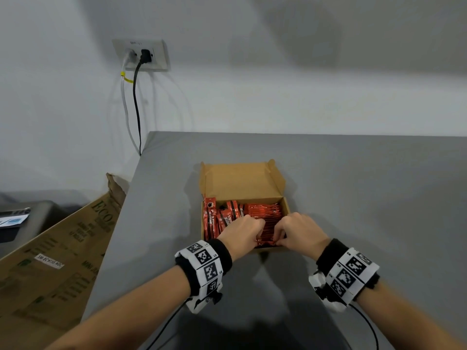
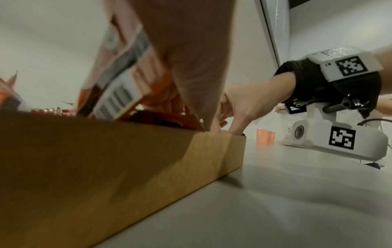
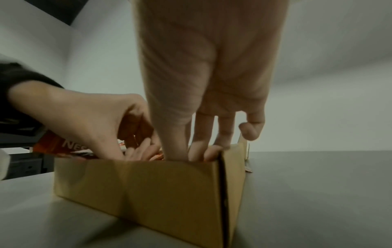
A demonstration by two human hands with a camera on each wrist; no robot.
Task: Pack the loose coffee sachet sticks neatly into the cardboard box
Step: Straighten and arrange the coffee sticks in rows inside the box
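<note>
At frame centre, the left hand (image 1: pixel 243 231) and right hand (image 1: pixel 298 229) are reaching into the cardboard box (image 1: pixel 286 207), fingers curled and grasping red sachet sticks (image 1: pixel 265 213) on the desk (image 1: pixel 366 198).

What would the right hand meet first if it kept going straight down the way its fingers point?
The right hand has its fingers pointing down inside the open brown cardboard box, so it would probably meet the packed red coffee sachet sticks first; the fingertips are hidden behind the box wall, so contact may already exist.
</note>
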